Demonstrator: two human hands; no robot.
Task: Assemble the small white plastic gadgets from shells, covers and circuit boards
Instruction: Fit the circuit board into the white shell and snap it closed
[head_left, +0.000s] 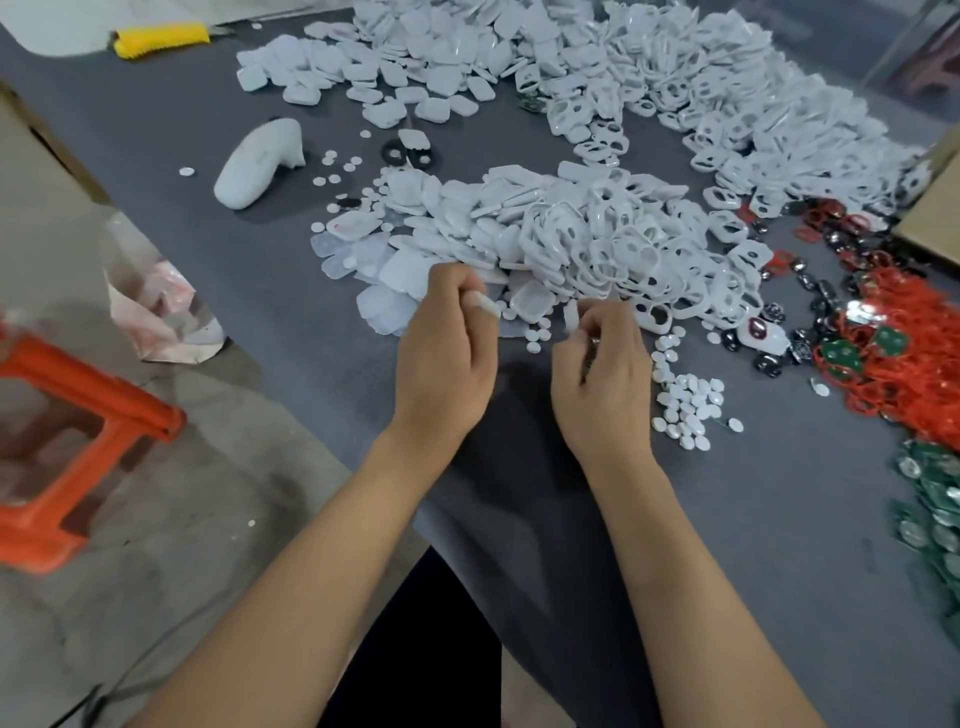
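My left hand (447, 343) pinches a small white plastic piece (483, 304) at its fingertips. My right hand (602, 374) has its fingers curled round another white piece (571, 314), which sticks up past the thumb. Both hands hover just in front of a heap of white shells and covers (545, 228) on the grey table (337, 291). An open white shell (530, 301) lies between the hands. Small white round discs (685, 405) are scattered right of my right hand. Green circuit boards with red wires (893, 353) pile up at the right.
A bigger heap of white parts (649, 67) fills the far table. A white glue-gun-shaped tool (260, 161) lies at the left, a yellow brush (161, 39) beyond it. An orange stool (67, 441) stands on the floor, a cardboard box (935, 208) at right.
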